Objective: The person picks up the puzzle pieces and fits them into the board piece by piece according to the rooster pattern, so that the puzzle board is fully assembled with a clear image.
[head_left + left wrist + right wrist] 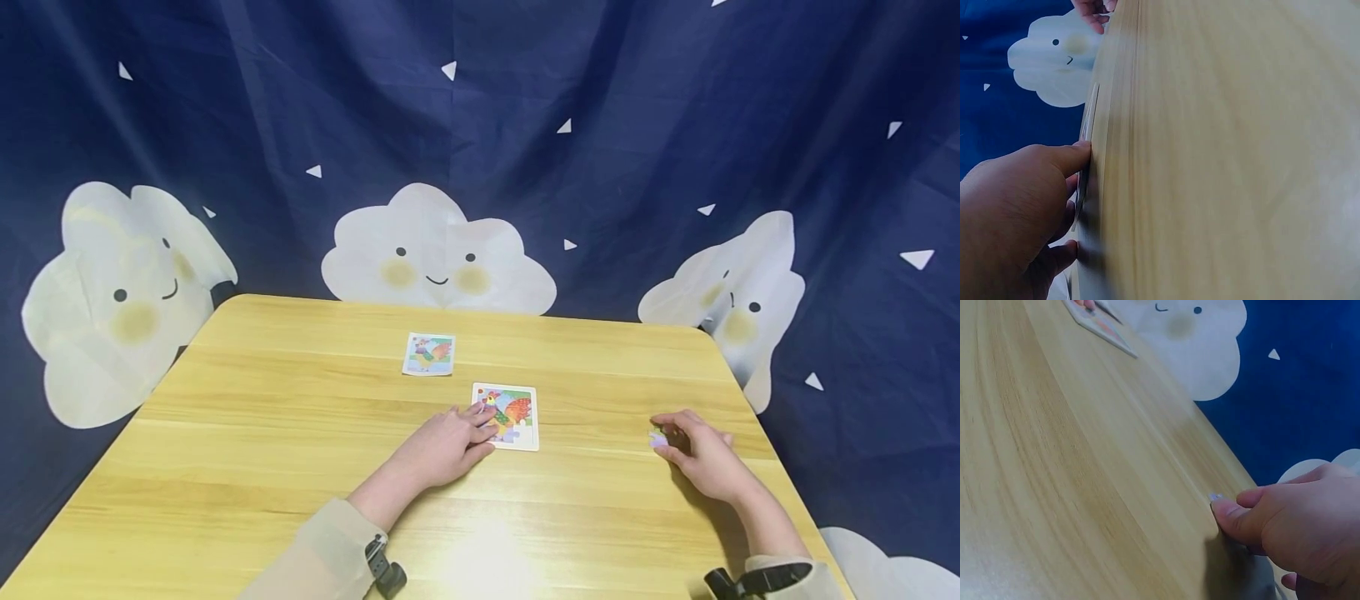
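Note:
A small square jigsaw puzzle (517, 408) with a rooster picture and white frame lies flat near the table's middle. A bare pale patch shows at the picture's lower right. The fingers of my left hand (446, 446) rest on its left part and cover some of it. In the left wrist view, the puzzle (1089, 112) appears nearly edge-on beside the fingers. Off to the right, my right hand (705, 457) pinches a puzzle piece (657, 438) of pale purple and green between thumb and fingers. Only a bit of that piece (1215, 497) peeks out in the right wrist view.
Behind the puzzle, slightly left, lies a small rooster picture card (429, 355). Everything lies on a wooden table (300, 400) with rounded far corners. A dark blue curtain (510, 167) with smiling clouds hangs behind it.

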Motion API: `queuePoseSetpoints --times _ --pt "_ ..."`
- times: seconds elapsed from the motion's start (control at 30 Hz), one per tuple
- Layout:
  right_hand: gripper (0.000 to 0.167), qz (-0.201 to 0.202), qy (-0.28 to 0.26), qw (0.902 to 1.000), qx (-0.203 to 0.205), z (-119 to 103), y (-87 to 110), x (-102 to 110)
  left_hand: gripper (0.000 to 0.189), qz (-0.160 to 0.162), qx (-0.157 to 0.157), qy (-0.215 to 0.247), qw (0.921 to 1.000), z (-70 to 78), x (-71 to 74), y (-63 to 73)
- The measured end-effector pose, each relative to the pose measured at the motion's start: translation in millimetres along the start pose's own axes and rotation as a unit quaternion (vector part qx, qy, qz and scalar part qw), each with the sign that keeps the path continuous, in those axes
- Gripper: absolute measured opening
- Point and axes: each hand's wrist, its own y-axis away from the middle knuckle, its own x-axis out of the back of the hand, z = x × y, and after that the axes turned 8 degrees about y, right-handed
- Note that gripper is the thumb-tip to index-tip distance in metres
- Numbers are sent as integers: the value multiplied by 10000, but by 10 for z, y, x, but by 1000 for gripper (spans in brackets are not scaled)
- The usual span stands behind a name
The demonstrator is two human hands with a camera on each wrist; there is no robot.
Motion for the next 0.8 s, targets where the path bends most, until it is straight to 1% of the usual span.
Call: queuePoseSetpoints --times 0.13,0.2,0.3,0.4,0.53,0.63,0.8 --pt "35 -6 13 9998 -180 -9 1 -9 43 -2 17 -35 10000 -3 -13 3" --pt "34 62 63 9998 -185 -14 10 -17 43 5 20 -40 10000 -3 -17 3" --pt "36 203 150 9997 -72 -29 31 -34 43 16 27 -22 10000 -6 -21 2" --pt "39 359 279 9989 135 -53 52 -54 43 35 16 0 10000 -8 -22 0" --pt "41 460 469 9972 364 -86 66 -76 42 51 -11 -5 10000 -10 -19 -1" --pt "43 434 623 9962 424 -102 65 -83 42 52 -17 -23 10000 -14 -19 -1" --pt "44 301 832 9953 403 -125 56 -73 42 54 -4 -2 10000 -16 -21 2"
